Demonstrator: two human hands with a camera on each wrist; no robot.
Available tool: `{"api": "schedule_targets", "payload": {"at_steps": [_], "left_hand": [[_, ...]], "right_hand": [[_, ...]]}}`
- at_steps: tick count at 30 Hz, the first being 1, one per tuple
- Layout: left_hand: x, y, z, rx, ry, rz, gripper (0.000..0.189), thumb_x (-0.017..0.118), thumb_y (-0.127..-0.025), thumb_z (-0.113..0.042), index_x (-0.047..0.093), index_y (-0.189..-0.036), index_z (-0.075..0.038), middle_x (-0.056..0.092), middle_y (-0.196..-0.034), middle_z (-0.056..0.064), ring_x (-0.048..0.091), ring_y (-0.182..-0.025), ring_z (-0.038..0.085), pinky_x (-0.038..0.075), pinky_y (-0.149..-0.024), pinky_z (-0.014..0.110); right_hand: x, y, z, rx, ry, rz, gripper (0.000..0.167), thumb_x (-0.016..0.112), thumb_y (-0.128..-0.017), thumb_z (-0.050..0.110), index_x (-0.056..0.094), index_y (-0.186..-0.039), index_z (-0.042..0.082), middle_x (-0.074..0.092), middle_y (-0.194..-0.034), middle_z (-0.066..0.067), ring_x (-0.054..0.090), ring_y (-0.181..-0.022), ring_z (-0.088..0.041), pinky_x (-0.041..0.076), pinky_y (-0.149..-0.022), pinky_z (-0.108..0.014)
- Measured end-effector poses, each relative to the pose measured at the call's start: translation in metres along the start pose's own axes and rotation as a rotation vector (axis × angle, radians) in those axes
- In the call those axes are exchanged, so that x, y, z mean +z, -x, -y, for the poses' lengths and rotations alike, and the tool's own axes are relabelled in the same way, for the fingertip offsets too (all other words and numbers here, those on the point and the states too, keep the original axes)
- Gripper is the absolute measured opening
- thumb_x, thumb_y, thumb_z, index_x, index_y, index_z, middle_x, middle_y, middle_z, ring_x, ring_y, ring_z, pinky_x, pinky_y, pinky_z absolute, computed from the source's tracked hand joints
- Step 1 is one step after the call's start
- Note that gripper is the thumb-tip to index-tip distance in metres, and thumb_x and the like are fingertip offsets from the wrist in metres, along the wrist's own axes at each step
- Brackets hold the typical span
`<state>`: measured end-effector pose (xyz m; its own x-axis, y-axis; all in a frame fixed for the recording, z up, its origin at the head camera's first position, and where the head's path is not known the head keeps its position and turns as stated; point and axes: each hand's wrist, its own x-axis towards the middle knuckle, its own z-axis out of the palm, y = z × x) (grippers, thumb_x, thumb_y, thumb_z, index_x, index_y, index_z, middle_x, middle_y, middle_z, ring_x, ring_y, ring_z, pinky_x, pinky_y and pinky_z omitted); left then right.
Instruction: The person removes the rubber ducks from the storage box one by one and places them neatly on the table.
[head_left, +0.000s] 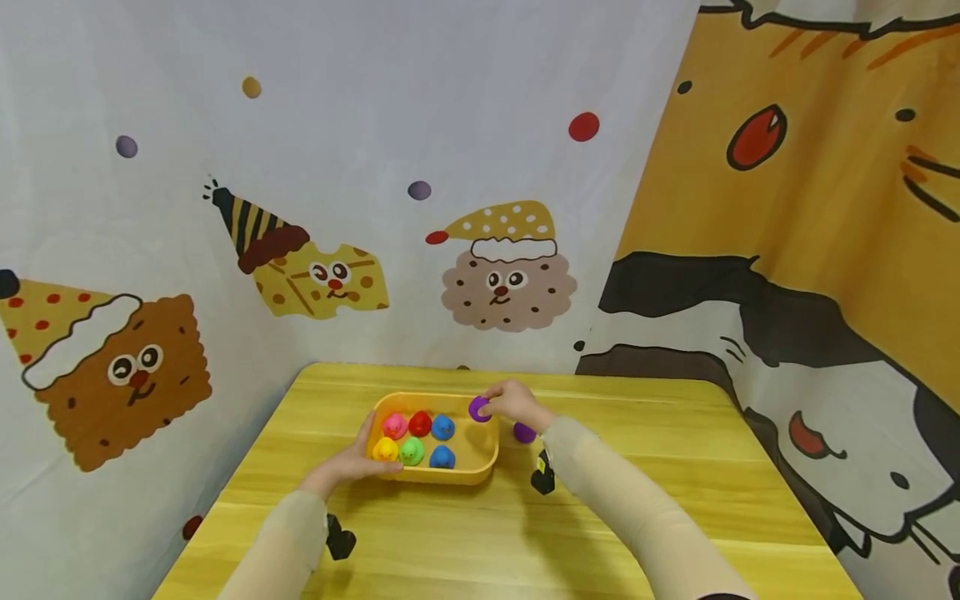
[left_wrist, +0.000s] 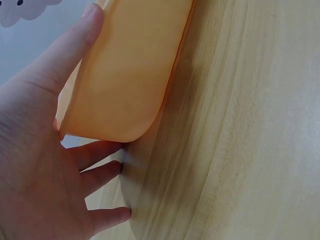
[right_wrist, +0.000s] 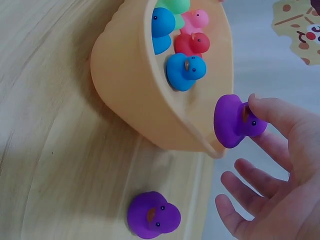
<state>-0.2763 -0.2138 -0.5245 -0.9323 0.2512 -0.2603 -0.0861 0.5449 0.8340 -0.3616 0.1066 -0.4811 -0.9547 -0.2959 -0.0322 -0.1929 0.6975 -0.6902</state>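
Note:
A purple rubber duck [right_wrist: 229, 121] is pinched by its head between the thumb and forefinger of my right hand [head_left: 519, 403]. In the head view it is over the right end of an orange-yellow plastic basket [head_left: 471, 475]. My left hand [head_left: 351, 463] rests against the basket's near left corner. Its thumb lies along the rim, and the other fingers [left_wrist: 102, 177] are spread beside the end wall. Inside sit a pink duck [head_left: 395, 426], a red duck [head_left: 420, 423], a yellow duck [head_left: 386, 450], a green duck [head_left: 411, 452] and two blue ducks [head_left: 443, 427].
Another purple duck [right_wrist: 150, 216] lies on the wooden table [head_left: 660, 492], just right of the basket. A cloth printed with cartoon figures [head_left: 360, 75] hangs behind the table. Black devices [head_left: 543, 473] are strapped at both wrists.

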Motion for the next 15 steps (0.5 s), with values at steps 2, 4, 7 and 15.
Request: {"api": "schedule_targets", "payload": {"at_steps": [2,4,7,15], "left_hand": [[0.001,0.000,0.002,0.000,-0.006,0.000,0.127,0.079,-0.079,-0.040,-0.020,-0.151,-0.009,-0.002,-0.155,0.034,0.014,-0.137,0.055,0.010,-0.107,0.069],[0.001,-0.001,0.003,0.000,-0.007,0.001,0.126,0.079,-0.079,-0.040,-0.020,-0.151,-0.010,-0.002,-0.155,0.034,0.014,-0.137,0.055,0.010,-0.108,0.068],[0.001,-0.003,0.005,0.007,-0.006,0.002,0.126,0.079,-0.080,-0.038,-0.021,-0.151,-0.008,-0.002,-0.154,0.036,0.015,-0.135,0.056,0.011,-0.106,0.069],[-0.001,-0.002,0.004,-0.010,-0.004,0.009,0.124,0.078,-0.081,-0.038,-0.020,-0.151,-0.009,-0.005,-0.155,0.033,0.012,-0.137,0.055,0.011,-0.107,0.069]], "right_hand": [[-0.002,0.002,-0.001,-0.005,-0.013,0.011,0.034,0.080,-0.079,0.023,0.074,-0.107,0.005,0.069,-0.112,-0.009,0.060,-0.110,-0.028,0.048,-0.093,-0.041],[-0.004,0.003,-0.002,-0.011,-0.022,0.018,0.034,0.079,-0.079,0.023,0.074,-0.107,0.005,0.069,-0.113,-0.010,0.060,-0.109,-0.029,0.048,-0.093,-0.041],[-0.007,0.004,-0.005,-0.006,-0.032,0.018,0.034,0.079,-0.080,0.023,0.074,-0.108,0.005,0.069,-0.113,-0.011,0.060,-0.109,-0.029,0.048,-0.093,-0.041],[-0.011,0.007,-0.010,0.006,-0.043,0.013,0.034,0.079,-0.080,0.022,0.073,-0.109,0.004,0.069,-0.110,-0.011,0.062,-0.105,-0.027,0.049,-0.091,-0.041]]}}
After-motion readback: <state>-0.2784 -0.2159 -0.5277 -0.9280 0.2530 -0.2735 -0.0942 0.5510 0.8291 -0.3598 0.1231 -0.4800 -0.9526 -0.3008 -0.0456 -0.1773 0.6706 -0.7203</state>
